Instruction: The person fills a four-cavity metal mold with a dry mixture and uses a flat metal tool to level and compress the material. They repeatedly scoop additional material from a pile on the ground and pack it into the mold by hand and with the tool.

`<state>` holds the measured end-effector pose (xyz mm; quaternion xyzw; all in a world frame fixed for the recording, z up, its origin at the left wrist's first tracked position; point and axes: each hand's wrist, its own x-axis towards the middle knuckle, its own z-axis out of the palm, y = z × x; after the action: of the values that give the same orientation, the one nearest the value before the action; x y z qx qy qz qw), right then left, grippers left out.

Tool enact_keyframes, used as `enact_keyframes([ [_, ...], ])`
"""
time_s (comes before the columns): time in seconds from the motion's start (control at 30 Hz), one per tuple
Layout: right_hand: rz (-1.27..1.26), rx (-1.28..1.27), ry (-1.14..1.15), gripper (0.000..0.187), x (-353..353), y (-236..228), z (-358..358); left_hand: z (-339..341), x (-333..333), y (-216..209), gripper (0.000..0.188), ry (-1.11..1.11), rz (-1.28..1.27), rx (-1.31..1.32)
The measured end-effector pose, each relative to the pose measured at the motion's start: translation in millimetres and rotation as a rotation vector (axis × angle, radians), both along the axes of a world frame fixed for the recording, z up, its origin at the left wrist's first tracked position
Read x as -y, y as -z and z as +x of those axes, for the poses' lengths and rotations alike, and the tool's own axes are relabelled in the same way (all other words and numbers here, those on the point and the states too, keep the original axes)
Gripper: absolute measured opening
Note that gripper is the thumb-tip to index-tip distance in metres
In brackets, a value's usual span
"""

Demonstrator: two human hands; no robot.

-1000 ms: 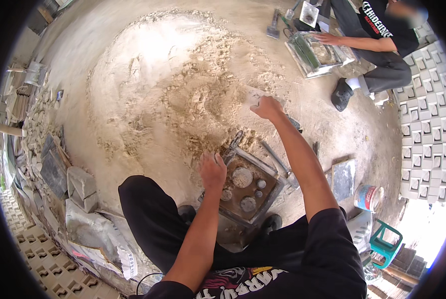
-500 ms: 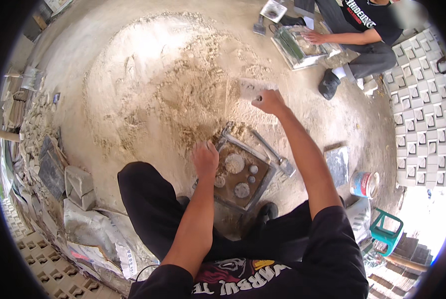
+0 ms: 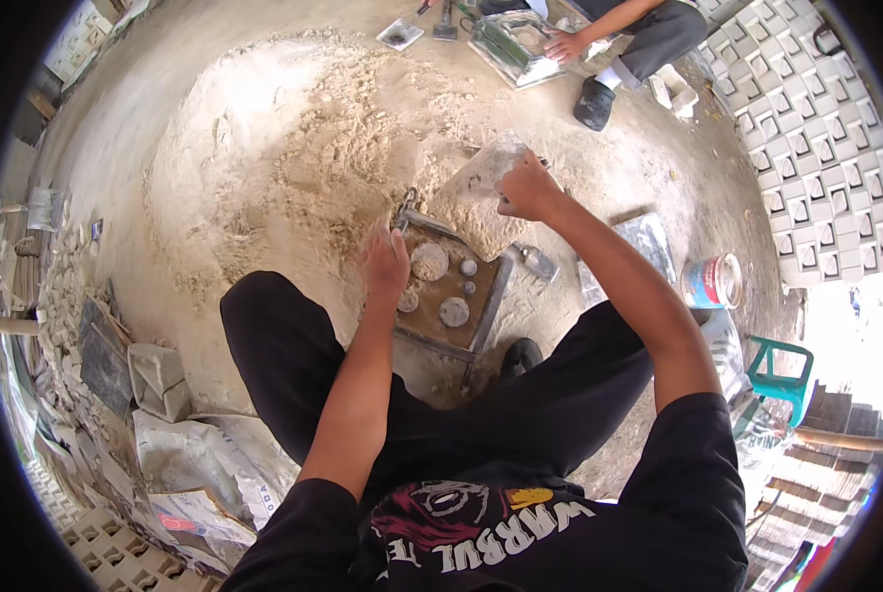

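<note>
My right hand [image 3: 532, 189] is closed on a broad, flat trowel [image 3: 491, 166], tilted over the far right part of a square metal mould [image 3: 488, 306]. Pale sandy mix [image 3: 483, 225] lies on and below the blade; where one ends is hard to tell. Inside the mould, round discs of differing sizes stand on a brown base, and the large disc [image 3: 429, 262] has loose crumbs on top. My left hand [image 3: 387, 264] is beside the mould's left edge, thumb apart from its blurred fingers, with nothing visible in it. Whether it touches the frame I cannot tell.
A wide heap of sandy mix [image 3: 294, 148] spreads beyond the mould. A hammer [image 3: 537, 261] lies to its right, near a grey slab [image 3: 647, 247], a paint bucket [image 3: 713, 281] and a green stool [image 3: 782, 370]. Across from me, a co-worker's hand [image 3: 563, 45] rests at another mould [image 3: 520, 49].
My right hand has lifted the trowel off the floor and brought it, with sandy mix, toward the mould. My left hand has shifted slightly along the mould's left side. The whole view has shifted.
</note>
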<state>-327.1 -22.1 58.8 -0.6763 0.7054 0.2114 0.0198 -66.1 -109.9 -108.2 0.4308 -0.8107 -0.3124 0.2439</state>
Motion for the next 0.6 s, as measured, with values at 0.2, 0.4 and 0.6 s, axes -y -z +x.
enact_keyframes([
  [0.2,-0.094,-0.230,-0.171,0.014,-21.1,15.5,44.0,-19.0,-32.9,-14.5,0.063,0.346,-0.039,0.014],
  [0.4,-0.128,-0.400,-0.280,0.014,-23.7,10.6,97.2,-7.8,-39.9,-1.1,0.067,0.312,-0.209,0.240],
  [0.6,-0.056,-0.467,-0.017,0.018,-14.6,-18.7,97.3,-13.1,-52.4,-7.7,0.057,0.513,-0.449,0.142],
])
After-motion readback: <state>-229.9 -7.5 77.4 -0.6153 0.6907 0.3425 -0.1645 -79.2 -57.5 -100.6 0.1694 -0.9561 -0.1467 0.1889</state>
